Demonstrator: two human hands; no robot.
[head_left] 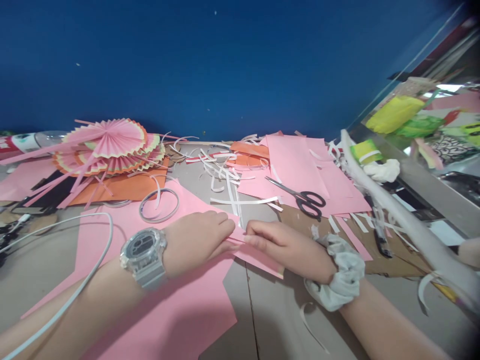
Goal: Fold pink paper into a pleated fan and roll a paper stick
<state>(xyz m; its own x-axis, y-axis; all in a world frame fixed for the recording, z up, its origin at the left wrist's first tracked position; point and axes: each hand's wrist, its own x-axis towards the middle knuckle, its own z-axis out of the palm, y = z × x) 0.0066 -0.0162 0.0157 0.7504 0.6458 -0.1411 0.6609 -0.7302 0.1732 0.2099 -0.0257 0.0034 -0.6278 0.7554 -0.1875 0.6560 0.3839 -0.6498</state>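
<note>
Hands at work on pink paper, viewed from above. The left hand (200,235) is closing its fingers on the end of a narrow pink strip (262,260), with the thumb pressing from the near side. The right hand (275,242) is pinching the same strip just beside it, between thumb and bent forefinger. The strip is lying between the two hands, its free end slanting toward the near right beneath the right hand. The step in hand appears to be folding or lining up the paper; the fingers are covering the layers, so which of the two cannot be told. The next move seems to be calling for a steady left grip, matched edges and light, even pressure from the right fingertips, as thin paper is readily creasing askew.

Surroundings: a large pink sheet (202,300) is spreading over the counter (270,310) under the left forearm, and a ring (161,220) is resting on it beyond the watch (144,252). A white cable (108,235) is crossing above that forearm. A scrunchie (345,275) is circling the right wrist. Beyond the right hand, dark-handled scissors (285,188) are lying partly on stacked pink sheets (292,160), their blades pointing toward the far left. White offcuts (243,201) are scattering beyond the hands, and pleated rosettes (120,137) are resting at the far left.
</note>
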